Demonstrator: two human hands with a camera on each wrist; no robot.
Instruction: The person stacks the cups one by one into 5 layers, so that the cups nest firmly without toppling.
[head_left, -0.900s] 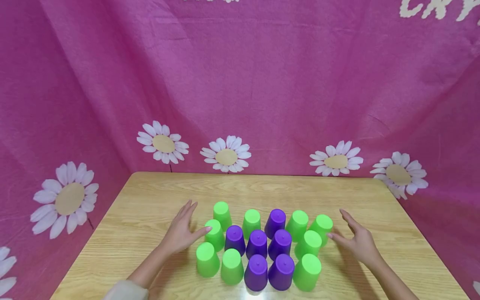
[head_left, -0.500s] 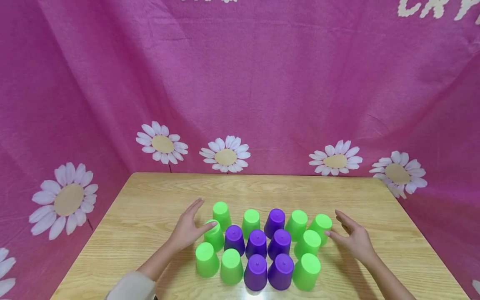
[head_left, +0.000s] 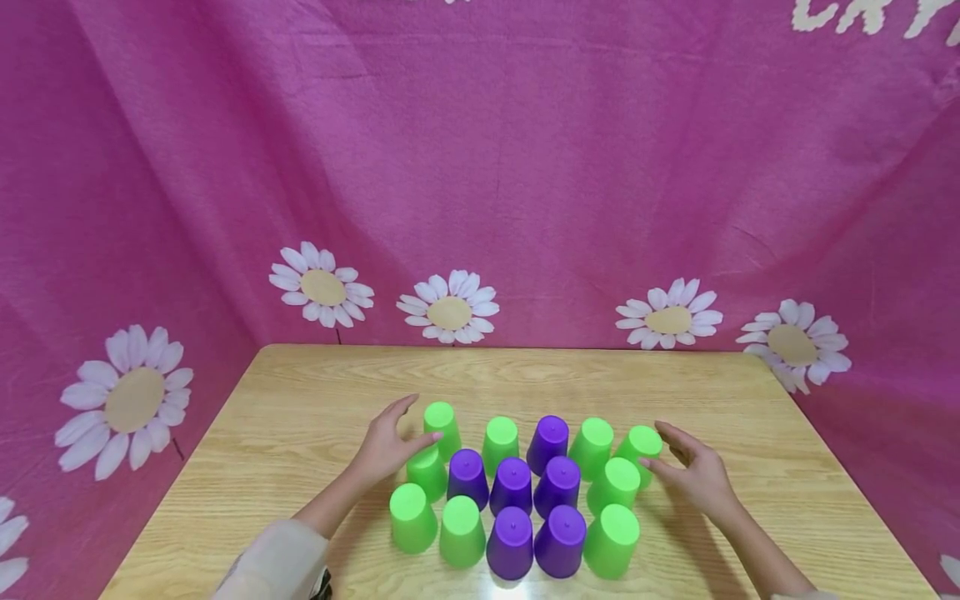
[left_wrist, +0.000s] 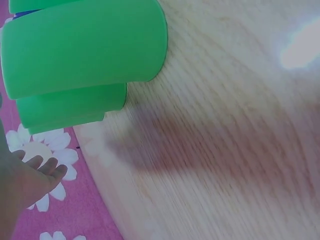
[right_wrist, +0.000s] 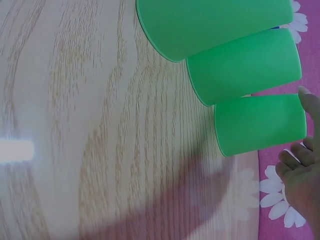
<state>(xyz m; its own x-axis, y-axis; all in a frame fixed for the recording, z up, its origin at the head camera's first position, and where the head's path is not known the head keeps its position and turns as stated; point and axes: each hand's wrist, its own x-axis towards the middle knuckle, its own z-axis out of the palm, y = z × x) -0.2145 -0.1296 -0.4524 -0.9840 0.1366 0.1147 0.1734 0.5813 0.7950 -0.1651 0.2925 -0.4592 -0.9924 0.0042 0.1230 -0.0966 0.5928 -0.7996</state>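
Note:
Several green and purple cups stand upside down in three rows on the table. My left hand [head_left: 386, 446] is at the left side of the back-left green cup [head_left: 444, 431]. Its fingers are extended and its thumb reaches over the middle row's left green cup [head_left: 426, 477]. On the other side, my right hand [head_left: 697, 475] curves loosely beside the back-right green cup [head_left: 637, 457]. In the right wrist view its thumb is by the top end of that cup [right_wrist: 260, 125]; I cannot tell whether they touch. Purple cups [head_left: 512, 487] fill the middle of the group.
The light wooden table [head_left: 315, 375] reaches back to a pink cloth [head_left: 487, 167] printed with white daisies. In the front row stand green cups [head_left: 612, 542] and purple cups [head_left: 559, 543], close together.
My left hand has moved right and slightly forward, toward the back-left green cup. The right hand has shifted left, closer to the back-right green cup. The cups keep their arrangement.

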